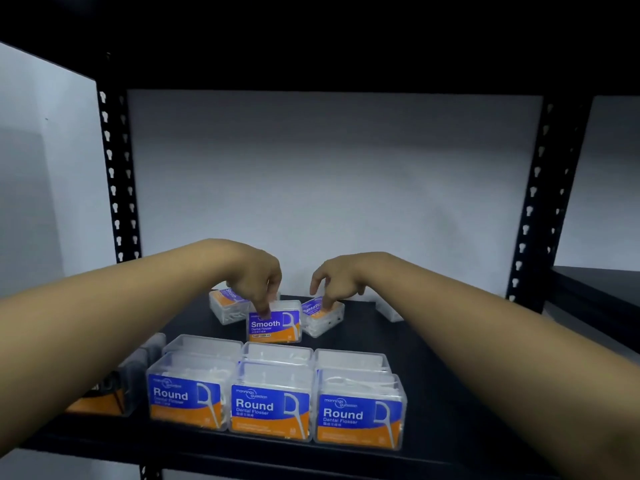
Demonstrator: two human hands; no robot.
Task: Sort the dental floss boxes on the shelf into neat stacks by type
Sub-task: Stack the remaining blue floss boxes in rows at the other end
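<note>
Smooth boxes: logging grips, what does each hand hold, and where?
Left hand pinches the upright Smooth box at its top edge; right hand touches the tilted Smooth box, grip unclear.

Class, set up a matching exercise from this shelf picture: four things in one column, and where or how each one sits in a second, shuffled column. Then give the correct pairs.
Column 1
1. Round boxes
2. upright Smooth box
3. left hand
4. right hand

Column 2
A. fingers on the upright Smooth box's top
B. row of three along the shelf front
C. fingertips on a tilted Smooth box
D. stands label forward behind the front row

Pairs: 1-B, 2-D, 3-A, 4-C
</note>
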